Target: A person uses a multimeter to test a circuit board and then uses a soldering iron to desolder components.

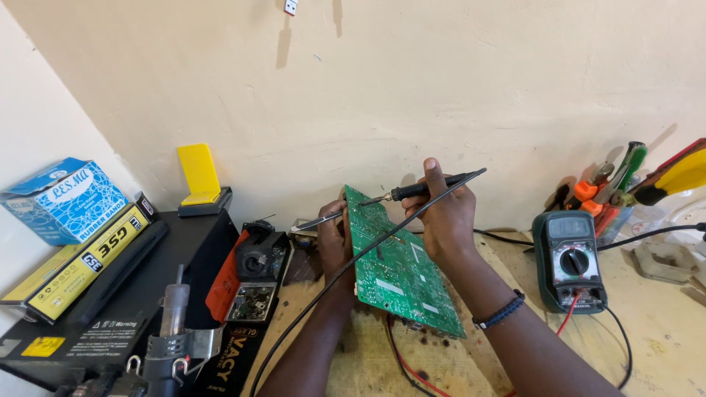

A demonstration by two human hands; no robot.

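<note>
A green circuit board [401,272] stands tilted on edge over the wooden bench. My left hand [333,239] sits behind the board's left edge, gripping it together with metal tweezers [315,223] that point left. My right hand [441,213] holds a black soldering iron [426,187], whose metal tip touches the board's top corner. The iron's black cable [323,290] runs down and left across the board.
A green multimeter [570,261] with red and black leads lies to the right, and beyond it a cup of screwdrivers and pliers [625,184]. On the left are a black station case [110,309], a hot-air nozzle [175,316], boxes [59,198] and a yellow stand [198,176].
</note>
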